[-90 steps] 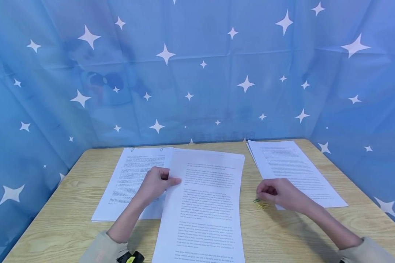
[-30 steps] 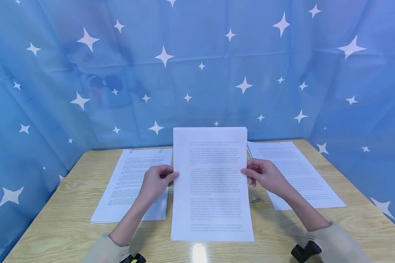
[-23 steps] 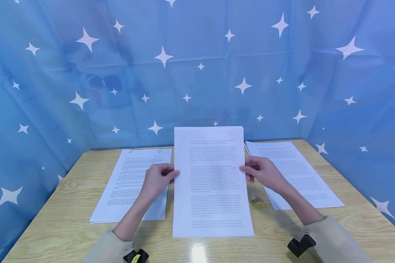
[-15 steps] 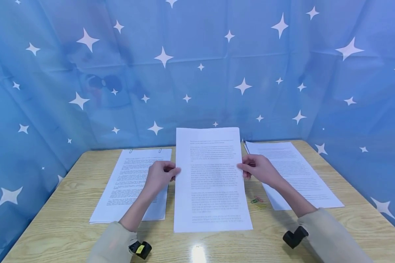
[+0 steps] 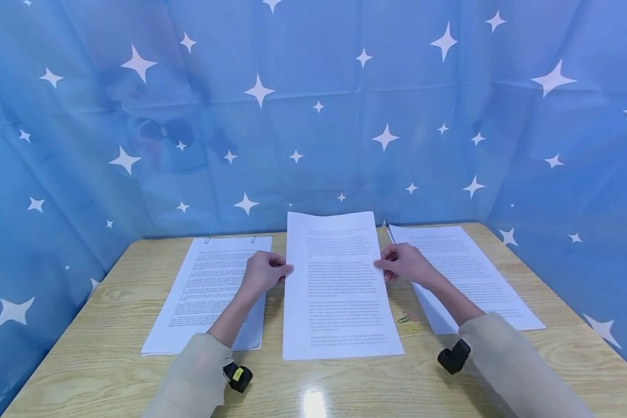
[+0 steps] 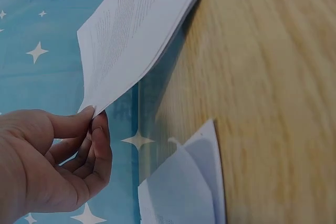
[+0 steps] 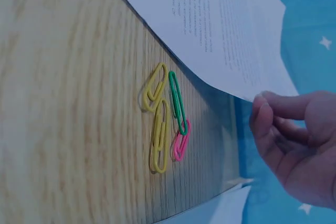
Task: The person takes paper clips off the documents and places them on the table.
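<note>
The paper sheaf [image 5: 339,284] is located above the middle of the table [image 5: 99,331], its top edge raised and tilted toward the far edge. Whether its bottom edge contacts the tabletop cannot be determined.

Left hand [image 5: 263,271]: pinches the left side edge of the sheaf, above mid-height, between thumb and fingers. Right hand [image 5: 404,264]: pinches the right side edge at a similar height. Neither hand is released.

Handling: the sheaf is probably light and flexible. Its top edge bows between the two grips, and the left wrist view shows more than one layer along an edge. Loose sheets are likely to slide over one another and to crease under a hard pinch. Opposed holds on the two side edges, with all layers under the thumb, appear suitable.

Adjacent items: the left stack [image 5: 216,284] lies toward the table's far left corner, with two paper clips [image 5: 253,240] on its top edge. The right stack [image 5: 470,278] lies toward the far right corner. Between it and the sheaf, a loose group rests on the tabletop: two yellow clips [image 7: 160,136], one green clip [image 7: 178,103] and one pink clip [image 7: 181,140].
</note>
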Tool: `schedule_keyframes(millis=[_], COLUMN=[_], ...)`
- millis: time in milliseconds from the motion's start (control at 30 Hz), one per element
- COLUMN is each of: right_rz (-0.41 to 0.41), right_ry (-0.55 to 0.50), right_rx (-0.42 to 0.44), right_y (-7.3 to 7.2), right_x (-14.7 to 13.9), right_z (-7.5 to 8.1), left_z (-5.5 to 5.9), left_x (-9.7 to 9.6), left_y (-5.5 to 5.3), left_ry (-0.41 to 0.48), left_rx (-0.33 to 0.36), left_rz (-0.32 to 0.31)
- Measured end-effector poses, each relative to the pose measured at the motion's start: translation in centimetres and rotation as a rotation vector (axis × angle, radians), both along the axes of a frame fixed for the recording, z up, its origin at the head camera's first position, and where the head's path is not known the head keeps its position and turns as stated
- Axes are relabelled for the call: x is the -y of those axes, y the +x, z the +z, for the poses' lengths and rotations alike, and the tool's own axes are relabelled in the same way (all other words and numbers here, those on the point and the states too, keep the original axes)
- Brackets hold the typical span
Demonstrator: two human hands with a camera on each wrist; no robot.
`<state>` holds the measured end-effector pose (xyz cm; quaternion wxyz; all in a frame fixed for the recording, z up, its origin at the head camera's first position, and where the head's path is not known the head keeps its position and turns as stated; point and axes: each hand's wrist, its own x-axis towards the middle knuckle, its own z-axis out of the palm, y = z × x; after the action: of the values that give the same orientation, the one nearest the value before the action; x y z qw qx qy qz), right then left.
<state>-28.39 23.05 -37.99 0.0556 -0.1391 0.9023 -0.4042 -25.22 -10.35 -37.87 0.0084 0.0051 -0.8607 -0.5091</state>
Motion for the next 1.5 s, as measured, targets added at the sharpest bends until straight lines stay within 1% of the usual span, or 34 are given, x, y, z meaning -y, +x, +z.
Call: schedule_keyframes(millis=[100,233,333,467,567,700,833,1000,1167,1333,1500], right_rz=[-0.016,-0.02,-0.009,0.006,-0.001,-0.026,-0.048,-0.064,-0.076,-0.079,-0.091], right_ry=[0.032,0.037,0.013,-0.028,-0.049,-0.038,-0.005,0.008,0.013,0.042,0.021], right_rx=[0.022,0.04,0.063,0.116,0.147,0.157,0.146,0.141,0.117,0.081,0.085], right_y=[-0.5,-1.1,-1.4,-1.7,-2.0,-2.2,-2.4,-2.7,-2.6,-2.3,-1.9], right_x=[0.1,0.2,0.3,0.4,0.5,0.7,0.8,1.0,1.0,0.7,0.6], right_z=[-0.3,-0.6,-0.7,-0.7,-0.7,-0.9,-1.0,-1.3,-1.4,-1.4,-1.3], left_z=[-0.1,-0.3,-0.4,-0.4,-0.6,-0.9,-1.1,-1.2,-1.1,-0.8,-0.6], left_x=[-0.1,-0.3,-0.3,-0.4,-0.3,-0.3,-0.3,-0.1,0.0,0.2,0.3], left_y=[-0.4,-0.9,-1.3,-1.8,-2.3,-3.0,-3.4,-3.5,-3.3,-3.1,-2.7], left_ry=[-0.009,-0.036,-0.051,-0.061,-0.074,-0.057,-0.02,-0.021,-0.021,-0.012,-0.011], left_rx=[0.018,0.03,0.043,0.056,0.064,0.108,0.15,0.168,0.18,0.177,0.162], left_rz=[0.011,0.018,0.014,0.008,0.012,0.028,0.032,0.037,0.021,0.012,-0.004])
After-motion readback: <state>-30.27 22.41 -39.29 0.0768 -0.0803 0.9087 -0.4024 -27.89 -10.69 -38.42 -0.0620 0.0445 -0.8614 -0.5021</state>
